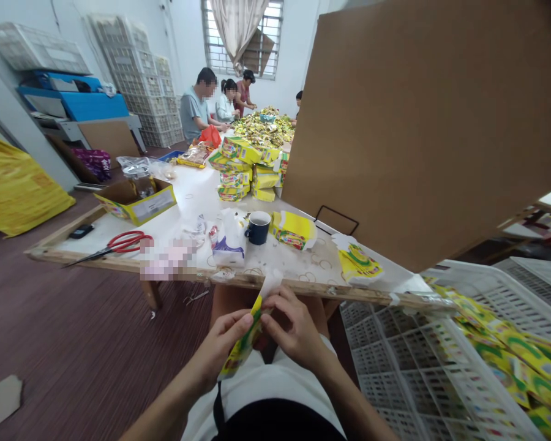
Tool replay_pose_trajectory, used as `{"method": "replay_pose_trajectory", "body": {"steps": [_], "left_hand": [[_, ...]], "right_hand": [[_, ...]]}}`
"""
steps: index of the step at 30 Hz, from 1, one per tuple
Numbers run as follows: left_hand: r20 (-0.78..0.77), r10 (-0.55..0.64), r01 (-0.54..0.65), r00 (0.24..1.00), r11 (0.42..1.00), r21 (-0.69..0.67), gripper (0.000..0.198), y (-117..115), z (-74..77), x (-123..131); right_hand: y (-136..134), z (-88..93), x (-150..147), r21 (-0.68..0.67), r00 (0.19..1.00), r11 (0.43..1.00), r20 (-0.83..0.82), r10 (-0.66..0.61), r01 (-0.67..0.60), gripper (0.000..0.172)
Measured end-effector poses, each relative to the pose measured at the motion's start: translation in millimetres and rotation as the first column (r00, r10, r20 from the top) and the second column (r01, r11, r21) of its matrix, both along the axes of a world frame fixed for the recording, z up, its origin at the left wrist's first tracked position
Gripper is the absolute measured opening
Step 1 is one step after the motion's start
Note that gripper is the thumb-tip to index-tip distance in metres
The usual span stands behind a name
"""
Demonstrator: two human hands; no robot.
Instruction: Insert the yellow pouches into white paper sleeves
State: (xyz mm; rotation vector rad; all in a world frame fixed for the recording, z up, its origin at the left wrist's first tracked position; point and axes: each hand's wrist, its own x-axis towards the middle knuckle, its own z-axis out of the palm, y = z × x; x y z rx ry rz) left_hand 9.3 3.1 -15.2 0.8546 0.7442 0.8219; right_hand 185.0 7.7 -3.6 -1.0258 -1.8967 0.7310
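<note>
A yellow carton (242, 355) is held slanting over the lap, just off the near edge of the bench (195, 193). The left hand (218, 343) pinches its lower side between thumb and fingers; the right hand's (296, 324) grip is narrow, fingertips bent against its upper part. A white end (272, 283) sticks out past them, so I judge this piece unfinished.

On the bench ahead, a yellow box (294, 230) lies beside a dark mug (258, 230), with a flatter yellow pack (358, 262) off to the right. Behind them rises a stack of yellow boxes (235, 177); whether those are done or waiting, I can't tell.

By the right knee, a white lattice crate (376, 352) holds many yellow packs (528, 352), so the work looks well supplied or well advanced. At the bench's left, an open yellow-edged box (153, 208) has something clear inside, near red-handled scissors (131, 242). At the far end, people (195, 116) sit and stand around a heap of small packets (264, 130).
</note>
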Motion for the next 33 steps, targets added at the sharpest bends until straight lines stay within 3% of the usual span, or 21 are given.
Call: {"method": "replay_pose_trajectory", "body": {"steps": [2,4,6,9,11,15,18,21,23,28,33], "left_hand": [[0.013,0.024,-0.024,1.000,1.000,-0.009,0.033,1,0.1,0],[0.029,0.067,-0.066,0.997,0.998,-0.020,0.033,2,0.1,0],[0.024,0.114,-0.115,0.993,0.993,0.002,0.034,2,-0.6,1],[-0.019,0.189,-0.187,0.982,0.980,0.065,0.036,1,-3.0,3],[-0.046,0.212,-0.207,0.976,0.973,0.098,0.037,1,-4.3,5],[-0.096,0.206,-0.184,0.974,0.963,0.199,0.039,3,-5.3,3],[-0.093,0.217,-0.191,0.972,0.954,0.232,0.051,3,-3.8,0],[-0.042,0.162,-0.146,0.986,0.955,0.257,0.065,1,0.4,-2],[-0.025,0.085,-0.075,0.996,0.960,0.270,0.067,-1,3.4,-3],[0.047,-0.076,0.062,0.996,0.965,0.256,0.049,-4,7.7,-2],[0.068,-0.089,0.073,0.994,0.973,0.218,0.041,-5,7.5,2]], "right_hand": [[-2,-3.4,-1,0.034,0.999,0.999,-0.016,-0.041,0.042,0.014],[-6,-11.0,-5,0.047,0.978,0.982,-0.109,-0.176,0.181,0.031],[-9,-20.6,-12,-0.046,0.935,0.965,-0.243,-0.260,0.257,0.044],[-12,-31.3,-25,-0.261,0.899,0.963,-0.401,-0.178,0.075,0.033],[-11,-33.5,-31,-0.325,0.878,0.946,-0.453,-0.156,0.000,0.026],[-5,-30.9,-30,-0.365,0.878,0.930,-0.433,-0.206,0.038,0.023],[-3,-27.8,-24,-0.387,0.835,0.922,-0.500,-0.229,0.022,0.028],[-3,-23.7,-17,-0.366,0.775,0.930,-0.596,-0.210,-0.029,0.042],[-2,-20.0,-11,-0.337,0.788,0.939,-0.595,-0.159,-0.065,0.040],[-1,-12.4,0,-0.333,0.863,0.938,-0.496,-0.091,-0.092,0.020],[-1,-12.7,2,-0.286,0.904,0.958,-0.413,-0.111,-0.013,0.027]]}}
